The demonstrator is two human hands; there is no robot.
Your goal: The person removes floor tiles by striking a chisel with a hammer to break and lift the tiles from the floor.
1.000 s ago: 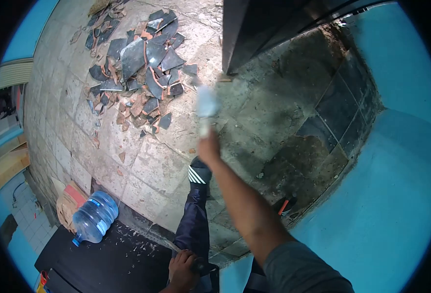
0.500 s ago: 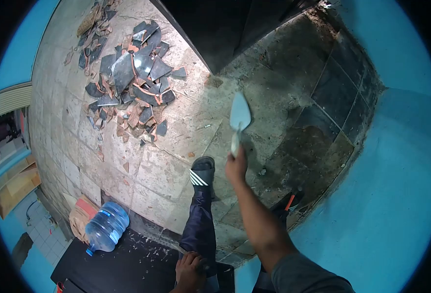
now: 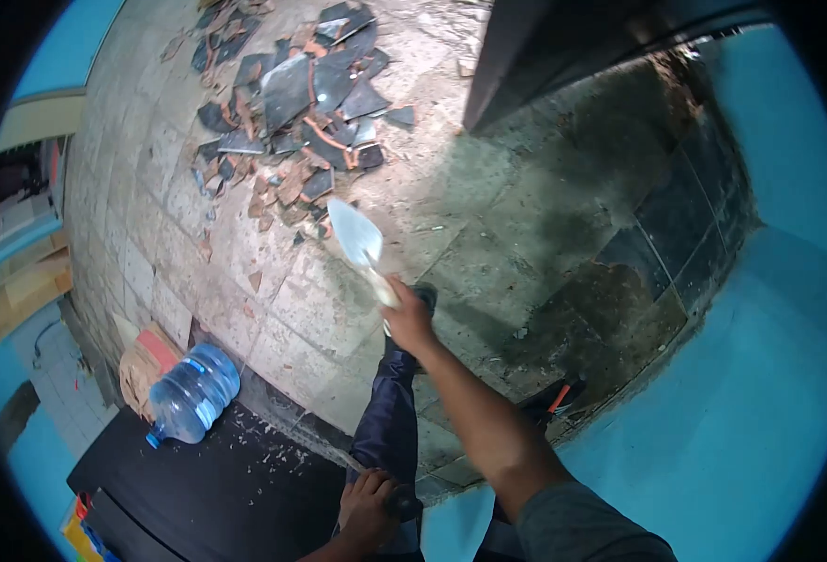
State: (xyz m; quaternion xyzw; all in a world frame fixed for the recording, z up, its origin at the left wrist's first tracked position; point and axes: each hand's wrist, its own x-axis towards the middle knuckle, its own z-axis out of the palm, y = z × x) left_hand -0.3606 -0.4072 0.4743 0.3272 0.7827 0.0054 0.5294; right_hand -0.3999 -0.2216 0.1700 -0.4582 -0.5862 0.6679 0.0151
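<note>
My right hand (image 3: 408, 320) is wrapped round the pale handle of a pointed trowel (image 3: 355, 232). The trowel's leaf-shaped blade points up and left, over the floor at the near edge of a heap of broken dark tiles (image 3: 287, 94). Low in the view, my left hand (image 3: 367, 509) is closed by my left leg, gripping a tool with a dark rounded handle end (image 3: 402, 503). Most of that tool is hidden by the fingers, so its kind does not show.
A large blue water bottle (image 3: 195, 391) lies beside a torn paper sack (image 3: 147, 375) at the lower left, next to a black surface (image 3: 217, 492) strewn with chips. A dark panel (image 3: 563, 56) stands at the top. Dark tiles (image 3: 680, 211) remain along the blue wall (image 3: 713, 375).
My right hand has swung the trowel leftward, from the open floor to the edge of the tile heap. The view has shifted, and my left hand keeps its hold.
</note>
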